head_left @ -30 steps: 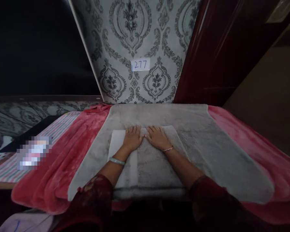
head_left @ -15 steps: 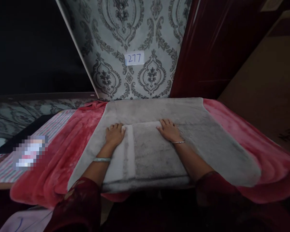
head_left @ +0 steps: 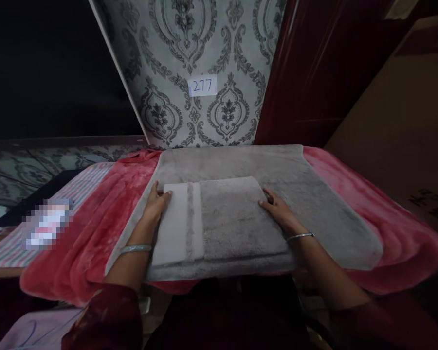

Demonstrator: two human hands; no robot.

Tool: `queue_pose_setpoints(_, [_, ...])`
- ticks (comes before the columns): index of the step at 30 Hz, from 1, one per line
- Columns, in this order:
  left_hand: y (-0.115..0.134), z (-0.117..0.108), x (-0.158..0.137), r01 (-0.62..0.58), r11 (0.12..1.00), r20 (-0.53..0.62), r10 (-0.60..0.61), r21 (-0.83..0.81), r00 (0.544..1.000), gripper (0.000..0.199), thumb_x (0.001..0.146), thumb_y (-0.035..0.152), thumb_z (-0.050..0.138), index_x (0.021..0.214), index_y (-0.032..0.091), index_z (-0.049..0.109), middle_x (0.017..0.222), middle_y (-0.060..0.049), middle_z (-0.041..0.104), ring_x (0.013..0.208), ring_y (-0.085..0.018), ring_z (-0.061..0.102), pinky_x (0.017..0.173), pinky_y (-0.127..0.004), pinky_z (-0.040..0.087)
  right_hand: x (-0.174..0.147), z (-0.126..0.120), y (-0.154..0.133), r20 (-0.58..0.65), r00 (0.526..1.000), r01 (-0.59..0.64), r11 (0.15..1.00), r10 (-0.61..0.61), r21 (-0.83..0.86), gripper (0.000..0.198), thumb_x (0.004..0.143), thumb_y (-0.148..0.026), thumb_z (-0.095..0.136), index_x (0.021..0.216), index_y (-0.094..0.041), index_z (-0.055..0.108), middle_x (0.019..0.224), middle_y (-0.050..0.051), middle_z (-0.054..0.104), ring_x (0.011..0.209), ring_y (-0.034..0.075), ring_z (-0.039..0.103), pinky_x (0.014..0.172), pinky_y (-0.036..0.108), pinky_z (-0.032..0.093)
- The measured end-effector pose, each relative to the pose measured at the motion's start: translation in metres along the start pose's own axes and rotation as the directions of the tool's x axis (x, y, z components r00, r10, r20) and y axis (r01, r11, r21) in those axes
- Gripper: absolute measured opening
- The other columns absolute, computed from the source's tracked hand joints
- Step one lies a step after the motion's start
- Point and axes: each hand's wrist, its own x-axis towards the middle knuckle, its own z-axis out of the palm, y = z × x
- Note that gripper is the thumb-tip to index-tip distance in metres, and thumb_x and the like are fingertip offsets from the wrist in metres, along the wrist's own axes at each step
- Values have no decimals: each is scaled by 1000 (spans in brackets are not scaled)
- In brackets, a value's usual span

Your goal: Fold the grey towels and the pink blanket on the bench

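In the head view a grey towel (head_left: pixel 233 218), folded into a rectangle with a pale band along its left side, lies flat in front of me. Beneath it a larger light grey cloth (head_left: pixel 226 163) is spread over a red plush blanket (head_left: pixel 95 214). My left hand (head_left: pixel 156 203) is at the towel's far left corner, thumb by the edge and fingers stretched out. At the far right corner, my right hand (head_left: pixel 279 210) rests along the side with its fingers apart. Neither hand visibly pinches the fabric.
A large dark screen (head_left: pixel 54 73) stands at the back left, beside a patterned wall bearing a paper label (head_left: pixel 202 85). Dark red glossy panelling (head_left: pixel 306 82) and a cardboard box (head_left: pixel 405 112) border the right. Striped cloth (head_left: pixel 83 182) lies at the left.
Both hands have moved outward from the towel's top surface, left hand to its left edge and right hand to its right edge. More of the folded towel shows now.
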Motion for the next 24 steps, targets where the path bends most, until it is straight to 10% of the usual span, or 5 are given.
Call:
queue_pose_setpoints(5, [12,-17,-25,315,932,303,-252,-181,919,57,65,26,86,116,10,67,91,-12,76,68,-20,71,62,-29,59,-21,-1,-5,-38,999,-3,999,4,39,80,78,-47,66,151,-17,47,148,15,55,135,35,53,112,56,44])
queue_pose_setpoints(10, [15,-24,-54,350,909,440,-225,-227,869,70,48,29,94,110,15,65,90,-9,77,67,-22,71,61,-31,58,-32,-4,-24,134,989,-83,980,59,183,68,79,-45,66,141,-19,56,130,11,69,110,32,69,97,51,57])
queue_pose_setpoints(17, [40,-28,-74,240,909,346,-117,-341,931,65,44,35,92,100,14,66,79,-4,74,60,-19,66,55,-28,54,0,-30,-84,199,977,52,990,-79,134,47,77,-39,68,120,-19,71,108,7,76,93,30,71,84,45,60])
queue_pose_setpoints(24, [72,-15,-106,31,824,67,9,-566,998,65,61,34,85,120,21,62,110,-4,76,99,-26,72,83,-34,61,119,-80,-173,10,878,461,840,-478,-287,43,84,-24,66,125,-14,70,116,9,73,103,27,67,100,50,52])
